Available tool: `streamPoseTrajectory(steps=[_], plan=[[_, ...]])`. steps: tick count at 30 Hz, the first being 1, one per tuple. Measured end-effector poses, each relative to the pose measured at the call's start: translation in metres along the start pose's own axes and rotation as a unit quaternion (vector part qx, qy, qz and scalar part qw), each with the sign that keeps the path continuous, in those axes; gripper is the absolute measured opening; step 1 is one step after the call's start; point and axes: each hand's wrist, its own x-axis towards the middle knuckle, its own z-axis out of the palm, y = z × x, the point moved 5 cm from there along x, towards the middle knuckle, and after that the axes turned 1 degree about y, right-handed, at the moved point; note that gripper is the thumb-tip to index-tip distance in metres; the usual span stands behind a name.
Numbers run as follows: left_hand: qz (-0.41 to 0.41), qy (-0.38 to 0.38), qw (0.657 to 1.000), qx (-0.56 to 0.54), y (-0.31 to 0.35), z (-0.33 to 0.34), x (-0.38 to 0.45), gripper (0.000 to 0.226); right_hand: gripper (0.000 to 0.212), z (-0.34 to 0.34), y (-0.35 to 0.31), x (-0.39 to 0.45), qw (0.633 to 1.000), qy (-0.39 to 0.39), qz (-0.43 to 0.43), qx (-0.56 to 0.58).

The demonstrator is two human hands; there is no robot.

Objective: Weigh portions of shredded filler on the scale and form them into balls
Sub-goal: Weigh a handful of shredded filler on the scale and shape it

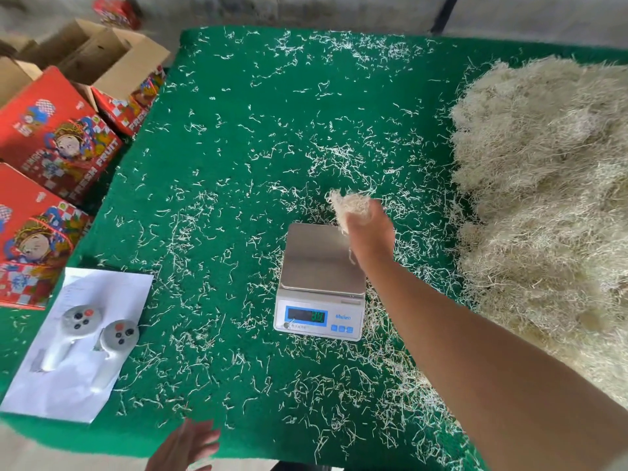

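Note:
A white digital scale (pixel 321 282) with a bare steel pan stands in the middle of the green mat (pixel 221 171); its display shows green digits. My right hand (pixel 370 237) reaches over the pan's far right corner and grips a small wad of pale shredded filler (pixel 348 205), held above the mat just beyond the scale. A large heap of the same filler (pixel 543 198) fills the right side of the table. My left hand (pixel 185 447) hovers at the near edge of the table with fingers spread and holds nothing.
Loose filler strands litter the whole mat. Two grey controllers (pixel 98 331) lie on a white sheet of paper (pixel 78 348) at the near left. Red "Fresh Fruit" cartons (pixel 57 137) and an open cardboard box (pixel 112 59) stand along the left side.

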Motion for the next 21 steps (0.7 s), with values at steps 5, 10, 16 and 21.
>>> streamPoseTrajectory(steps=[5, 10, 16, 21], plan=[[-0.006, 0.046, 0.999, 0.016, -0.002, 0.009, -0.004, 0.027, 0.073, 0.003, 0.001, -0.025, 0.990, -0.085, -0.108, -0.018], [0.230, 0.103, 0.931, 0.263, 0.047, 0.053, -0.031, 0.014, 0.067, 0.009, 0.001, -0.059, 0.979, -0.124, -0.156, -0.042], [0.349, 0.059, 0.770, 0.531, 0.111, 0.123, 0.007, 0.074, 0.065, 0.007, 0.003, -0.071, 0.981, -0.131, -0.129, -0.054], [0.380, 0.052, 0.659, 0.647, 0.119, 0.153, 0.042, 0.090, 0.067, 0.001, 0.010, -0.070, 0.979, -0.143, -0.123, -0.080]])
